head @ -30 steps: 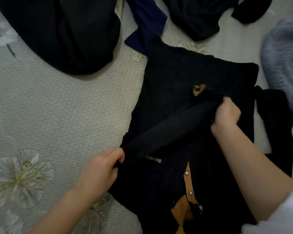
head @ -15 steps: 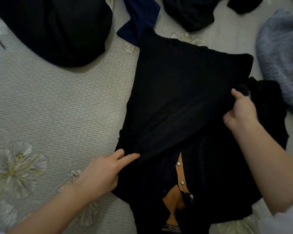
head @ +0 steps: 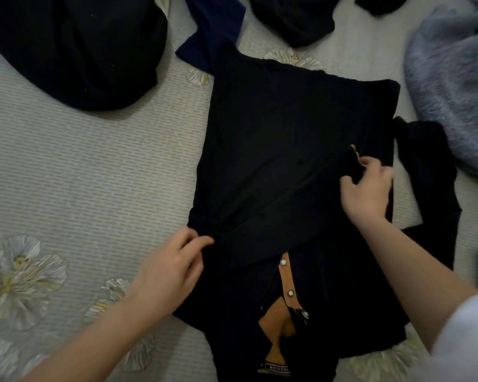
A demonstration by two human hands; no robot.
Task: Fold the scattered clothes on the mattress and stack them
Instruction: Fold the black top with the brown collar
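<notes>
Fold in progress: I have the black shirt (head: 287, 128) lying flat on the mattress (head: 80, 175), directly under and beyond both hands. A raised crease runs diagonally across it from one hand to the other. The left hand (head: 169, 271) has its fingers (head: 202, 241) curled together and pinching the near-left end of that crease. The right hand (head: 367, 188) has its fingers (head: 370, 162) clamped on the far-right end. I judge that holding both ends keeps the crease taut and straight while the panel is laid over. The tan button placket (head: 284, 274) shows just below the left fingertips, so the collar end lies nearest me.

Just outside the right fingers trails a strip of black cloth (head: 431, 175); I cannot tell whether it is the shirt's sleeve or a separate item. It will need tucking or clearing. Beyond it lies a grey fluffy garment (head: 453, 78). Past the fingertips, at the far edge of the shirt, a navy garment (head: 213, 31) touches or slips under its corner. A black garment (head: 290, 20) sits beside that. A large black heap (head: 75, 51) lies well left of the left fingers. None is folded yet.
</notes>
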